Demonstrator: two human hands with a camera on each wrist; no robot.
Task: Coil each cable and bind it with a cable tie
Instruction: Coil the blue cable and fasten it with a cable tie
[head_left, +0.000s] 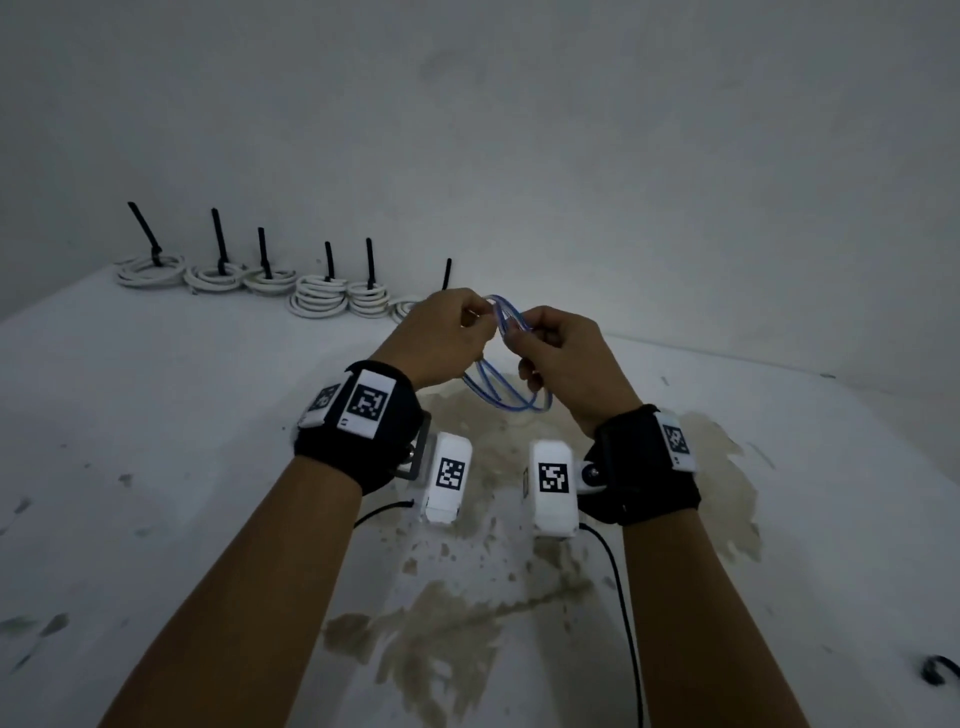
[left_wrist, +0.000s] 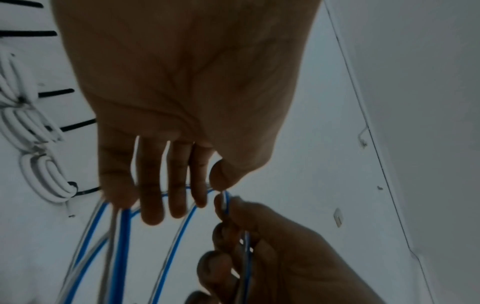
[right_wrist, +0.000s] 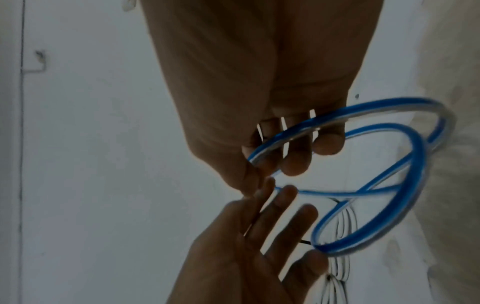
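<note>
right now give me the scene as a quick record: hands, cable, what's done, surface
left hand: pinches the blue cable at the top of its loops
right hand: grips the same loops from the other side
blue cable: blue and clear, in a few loose loops, held above the table, no tie visible on it
white coils: row along the far edge, each bound with a black cable tie sticking up
table: white, stained brown under the hands

Both forearms reach forward, raised, each wrist in a black strap. Left hand (head_left: 441, 332) and right hand (head_left: 558, 348) meet close together, backs toward the head view. Left thumb and forefinger pinch the cable (head_left: 506, 400), other fingers straight. Right fingers curl round its loops.
</note>
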